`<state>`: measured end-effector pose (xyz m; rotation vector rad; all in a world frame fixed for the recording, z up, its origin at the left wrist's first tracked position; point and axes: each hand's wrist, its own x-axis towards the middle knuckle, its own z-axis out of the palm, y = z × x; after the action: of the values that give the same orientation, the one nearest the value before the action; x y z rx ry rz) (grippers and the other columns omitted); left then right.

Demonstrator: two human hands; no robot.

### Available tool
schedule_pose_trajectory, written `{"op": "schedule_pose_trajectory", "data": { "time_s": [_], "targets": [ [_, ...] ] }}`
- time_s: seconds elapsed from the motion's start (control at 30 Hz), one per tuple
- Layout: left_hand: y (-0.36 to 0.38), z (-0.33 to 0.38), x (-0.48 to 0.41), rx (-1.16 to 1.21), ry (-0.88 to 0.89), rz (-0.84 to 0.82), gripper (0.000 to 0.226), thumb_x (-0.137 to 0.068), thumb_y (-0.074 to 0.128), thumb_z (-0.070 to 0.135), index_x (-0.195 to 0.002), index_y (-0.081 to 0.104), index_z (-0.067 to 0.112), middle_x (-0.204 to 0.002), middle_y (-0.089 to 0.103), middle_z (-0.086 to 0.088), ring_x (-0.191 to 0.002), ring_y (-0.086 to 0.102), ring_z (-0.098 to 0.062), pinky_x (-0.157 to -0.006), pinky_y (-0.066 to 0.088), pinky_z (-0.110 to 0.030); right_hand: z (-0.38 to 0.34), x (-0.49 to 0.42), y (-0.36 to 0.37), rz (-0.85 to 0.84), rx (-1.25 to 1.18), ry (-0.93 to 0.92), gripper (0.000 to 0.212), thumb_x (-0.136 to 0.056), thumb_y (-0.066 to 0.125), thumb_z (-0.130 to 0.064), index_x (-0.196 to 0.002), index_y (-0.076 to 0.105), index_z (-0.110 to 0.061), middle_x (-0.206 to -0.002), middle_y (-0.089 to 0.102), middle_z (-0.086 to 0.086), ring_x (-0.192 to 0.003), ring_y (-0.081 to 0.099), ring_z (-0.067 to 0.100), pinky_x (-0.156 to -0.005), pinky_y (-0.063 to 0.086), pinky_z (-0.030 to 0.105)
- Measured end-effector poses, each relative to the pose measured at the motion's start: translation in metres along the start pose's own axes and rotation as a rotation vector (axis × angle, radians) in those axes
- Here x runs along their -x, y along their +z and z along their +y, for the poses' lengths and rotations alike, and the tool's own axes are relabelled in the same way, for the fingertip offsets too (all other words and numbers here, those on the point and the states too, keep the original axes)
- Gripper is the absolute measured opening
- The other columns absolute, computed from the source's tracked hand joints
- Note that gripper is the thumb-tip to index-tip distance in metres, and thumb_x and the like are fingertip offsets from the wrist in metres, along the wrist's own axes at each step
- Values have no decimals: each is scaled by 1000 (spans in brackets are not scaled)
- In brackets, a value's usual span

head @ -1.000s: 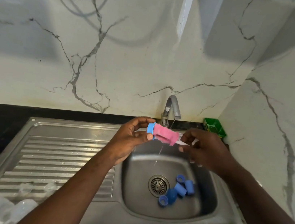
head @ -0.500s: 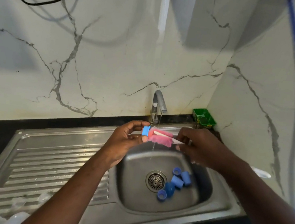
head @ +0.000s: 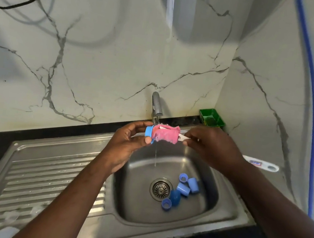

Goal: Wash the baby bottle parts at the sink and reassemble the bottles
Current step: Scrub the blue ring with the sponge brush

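Observation:
My left hand pinches a blue bottle ring above the sink basin. A pink sponge brush is pushed into the ring. My right hand grips the brush's white handle, whose far end pokes out past my wrist. Both are held under the tap, and a thin stream of water falls below them. Several blue caps and rings lie in the basin beside the drain.
A green tray stands in the back right corner of the counter. Clear bottle parts lie on the ribbed drainboard at lower left. A blue hose runs down the right wall.
The view has tilted up and the hands sit higher in it. The brush has turned a little inside the ring. Both hands keep their grips.

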<state>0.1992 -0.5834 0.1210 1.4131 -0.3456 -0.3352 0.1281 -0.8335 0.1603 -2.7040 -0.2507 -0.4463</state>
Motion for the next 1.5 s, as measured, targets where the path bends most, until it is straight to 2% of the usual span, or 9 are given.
{"op": "schedule_pose_trajectory", "data": {
  "time_s": [0.2,0.3,0.47,0.63,0.8,0.93,1.2,1.4,1.5],
  "targets": [
    [5,2,-2,-90,-5,43,47,-76,77,12,-121,68,15,-119,73,-3,-116,66,-19,-105,49,-47,7,-3,5,-296,-162,-50,13,-89,69,-33,-100,63,-29,-68,63,-12,-65,63,9,-63,47,30],
    [4,6,-2,-82,-4,54,46,-76,76,11,-121,68,15,-118,73,-3,-116,66,-20,-104,51,-45,11,-7,4,-252,-215,-84,28,-79,81,-25,-84,55,-33,-69,58,-14,-60,56,0,-57,40,26],
    [4,11,-5,8,53,31,44,-75,74,4,-117,68,15,-118,72,-7,-114,66,-22,-95,56,-34,13,-15,6,-208,-419,-35,10,-92,67,-14,-83,65,-12,-58,59,-6,-44,54,4,-50,41,25],
    [6,9,-10,-20,70,45,44,-73,77,6,-116,69,18,-117,72,-4,-115,65,-22,-97,55,-37,8,-9,17,-280,-514,159,29,-103,51,-19,-78,64,-21,-58,55,-1,-35,45,3,-39,32,14],
    [3,-8,-8,-54,61,28,47,-74,81,9,-118,68,18,-121,71,-5,-117,65,-25,-102,51,-44,-5,-1,1,-442,-513,91,29,-102,53,-20,-83,67,-5,-60,52,7,-29,41,4,-34,31,15],
    [6,-16,-10,11,64,16,50,-72,84,14,-119,67,15,-122,70,-7,-112,66,-20,-95,53,-32,-1,-1,5,-302,-744,258,29,-103,51,-16,-80,57,2,-53,39,6,-29,34,3,-33,28,15],
    [7,-34,-12,312,-84,94,52,-74,75,14,-124,63,11,-118,70,-10,-99,69,-19,-80,59,-28,24,21,23,-359,-730,330,27,-101,55,-20,-76,63,-17,-46,44,-4,-34,37,5,-37,31,17],
    [21,-73,-3,447,-303,104,38,-89,56,21,-126,61,11,-107,72,-15,-85,71,-21,-72,59,-29,64,53,48,-230,-345,410,12,-89,72,-28,-80,66,-22,-65,64,-4,-60,59,8,-60,45,30],
    [37,-93,-2,481,-394,85,39,-89,54,21,-126,63,11,-106,72,-17,-82,72,-21,-70,60,-29,94,76,64,-153,-186,571,25,-82,76,-26,-75,53,-22,-67,59,-2,-70,60,23,-61,35,31]
  ]
}}
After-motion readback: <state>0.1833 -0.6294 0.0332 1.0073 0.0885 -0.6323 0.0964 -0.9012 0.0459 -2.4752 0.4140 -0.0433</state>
